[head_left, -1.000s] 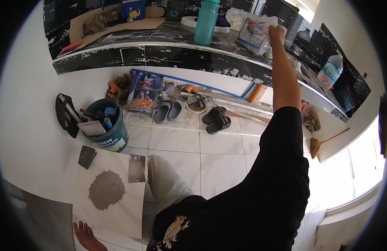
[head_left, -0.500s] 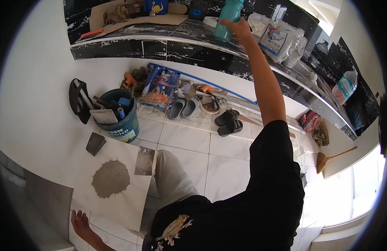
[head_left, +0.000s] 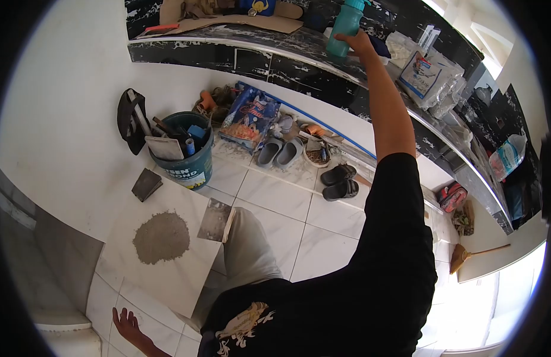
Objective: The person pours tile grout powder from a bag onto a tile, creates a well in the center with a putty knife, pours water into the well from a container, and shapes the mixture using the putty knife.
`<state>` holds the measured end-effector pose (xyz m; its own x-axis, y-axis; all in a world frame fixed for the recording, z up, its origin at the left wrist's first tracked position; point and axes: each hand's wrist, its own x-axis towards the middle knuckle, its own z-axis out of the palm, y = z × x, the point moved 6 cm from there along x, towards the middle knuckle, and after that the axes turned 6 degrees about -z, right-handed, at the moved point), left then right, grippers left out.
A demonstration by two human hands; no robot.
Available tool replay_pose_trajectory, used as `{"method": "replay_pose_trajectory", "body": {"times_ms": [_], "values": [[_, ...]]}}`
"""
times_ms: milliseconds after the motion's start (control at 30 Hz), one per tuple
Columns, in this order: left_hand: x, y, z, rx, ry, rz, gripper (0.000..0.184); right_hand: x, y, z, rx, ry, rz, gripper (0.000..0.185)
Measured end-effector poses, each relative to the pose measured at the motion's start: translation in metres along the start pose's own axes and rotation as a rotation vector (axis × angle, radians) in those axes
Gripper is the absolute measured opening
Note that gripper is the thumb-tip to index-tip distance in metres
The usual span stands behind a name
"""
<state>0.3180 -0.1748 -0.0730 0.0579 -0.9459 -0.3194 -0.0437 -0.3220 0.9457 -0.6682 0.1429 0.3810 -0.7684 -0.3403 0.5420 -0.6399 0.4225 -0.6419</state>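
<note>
A teal bottle (head_left: 345, 30) stands on the dark marbled counter (head_left: 311, 43) at the top. My right hand (head_left: 357, 43) is wrapped round its side, thumb across the front. Low at the left, my left hand (head_left: 129, 326) has its fingers apart and holds nothing. It is below the white tile board (head_left: 186, 291), not touching it. Grey powder (head_left: 162, 237) lies in a heap on this board, with a dark block (head_left: 146, 184) at its upper corner and a small grey plate (head_left: 215, 220) on its right edge.
A green bucket of tools (head_left: 198, 162) stands beyond the board. Near it are a blue printed sack (head_left: 250, 116), grey clogs (head_left: 279, 153) and black sandals (head_left: 340, 181). Plastic bags (head_left: 430, 80) sit on the counter at the right. A broom (head_left: 460, 257) leans farther right.
My right hand has moved left from the plastic bag to the teal bottle and closed on it. The view has shifted. My left hand remains beside the board with its fingers apart.
</note>
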Motion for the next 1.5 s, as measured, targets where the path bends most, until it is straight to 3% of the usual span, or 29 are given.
{"method": "replay_pose_trajectory", "body": {"times_ms": [133,200,300,367,433,500,533,567,633,667,700,733,767,800,867,900,933,967,1033,1067,1100,1133,1167,1200,1267,1300,1433,1500], "values": [[0.002,-0.098,-0.022,0.027,0.043,-0.186,0.063,0.028,0.004,0.018,0.061,-0.06,-0.045,0.082],[-0.009,-0.142,-0.022,0.066,0.017,-0.361,0.067,0.027,0.003,0.012,-0.184,0.047,0.096,0.092],[-0.038,-0.211,-0.011,0.326,-0.083,-0.66,0.072,0.064,0.04,0.013,-0.445,0.218,0.084,0.092],[-0.094,-0.197,0.027,0.404,-0.543,-0.547,0.077,0.074,0.049,0.014,-0.527,0.286,-0.038,0.092],[-0.128,-0.192,0.013,0.396,-0.477,-0.587,0.077,0.083,0.065,0.012,-0.503,0.296,0.021,0.093],[-0.178,-0.193,-0.026,0.404,-0.369,-0.623,0.077,0.071,0.056,0.012,-0.31,0.082,0.088,0.105],[-0.19,-0.194,-0.032,0.405,-0.324,-0.62,0.076,0.107,0.084,0.007,-0.424,0.102,0.01,0.107],[-0.191,-0.197,-0.034,0.409,-0.289,-0.606,0.076,0.096,0.065,0.006,-0.466,0.053,-0.042,0.113],[-0.169,-0.204,-0.019,0.419,-0.265,-0.545,0.076,0.091,0.044,-0.001,-0.514,0.187,-0.189,0.123],[-0.153,-0.206,-0.008,0.431,-0.27,-0.509,0.076,0.105,0.057,-0.015,-0.617,0.269,-0.009,0.123],[-0.131,-0.21,0.01,0.442,-0.295,-0.464,0.076,0.114,0.052,-0.033,-0.551,0.528,-0.123,0.101],[-0.111,-0.215,0.028,0.452,-0.331,-0.419,0.076,0.066,-0.005,-0.041,-0.489,0.787,-0.243,0.081],[-0.095,-0.22,0.049,0.457,-0.364,-0.376,0.076,0.004,-0.046,-0.041,-0.513,0.786,-0.24,0.081],[-0.083,-0.219,0.065,0.454,-0.386,-0.327,0.075,-0.02,-0.081,-0.056,-0.033,0.852,-0.5,0.05],[-0.078,-0.205,0.083,0.459,-0.395,-0.28,0.075,-0.125,-0.136,-0.023,0.249,0.641,-0.659,0.033],[-0.092,-0.187,0.088,0.423,-0.325,-0.293,0.072,-0.209,-0.175,0.021,0.152,0.589,-0.577,0.033],[-0.101,-0.177,0.085,0.39,-0.257,-0.306,0.07,-0.262,-0.181,0.062,0.128,0.428,-0.67,0.028],[-0.095,-0.197,0.073,0.401,-0.259,-0.31,0.07,-0.305,-0.168,0.117,0.405,0.154,-0.664,0.017],[-0.073,-0.232,0.05,0.467,-0.197,-0.109,0.063,-0.397,-0.155,0.214,0.061,-0.25,-0.804,0.03],[-0.073,-0.224,0.045,0.475,-0.194,-0.11,0.063,-0.432,-0.125,0.252,0.047,-0.393,-0.593,0.048],[-0.071,-0.209,0.041,0.273,-0.115,-0.194,0.061,-0.463,-0.077,0.292,0.049,-0.54,-0.209,0.068],[-0.074,-0.187,0.04,0.071,-0.033,-0.275,0.06,-0.488,-0.046,0.317,0.088,-0.581,-0.051,0.07],[-0.087,-0.142,0.054,-0.022,0.037,-0.229,0.058,-0.504,-0.026,0.333,0.128,-0.623,0.107,0.073],[-0.086,-0.121,0.059,-0.064,0.059,-0.203,0.058,-0.509,-0.026,0.337,0.137,-0.636,0.102,0.073],[-0.083,-0.085,0.072,-0.127,0.058,-0.161,0.059,-0.532,-0.017,0.355,0.411,-0.889,0.485,0.064],[-0.083,-0.068,0.083,-0.146,0.031,-0.146,0.061,-0.536,-0.017,0.358,0.426,-0.911,0.472,0.064],[-0.083,-0.052,0.119,-0.098,-0.184,-0.183,0.066,-0.512,-0.014,0.35,0.38,-0.594,0.312,0.046],[-0.089,-0.058,0.132,-0.153,-0.164,-0.238,0.065,-0.504,-0.015,0.348,0.489,-0.538,0.439,0.04]]}}
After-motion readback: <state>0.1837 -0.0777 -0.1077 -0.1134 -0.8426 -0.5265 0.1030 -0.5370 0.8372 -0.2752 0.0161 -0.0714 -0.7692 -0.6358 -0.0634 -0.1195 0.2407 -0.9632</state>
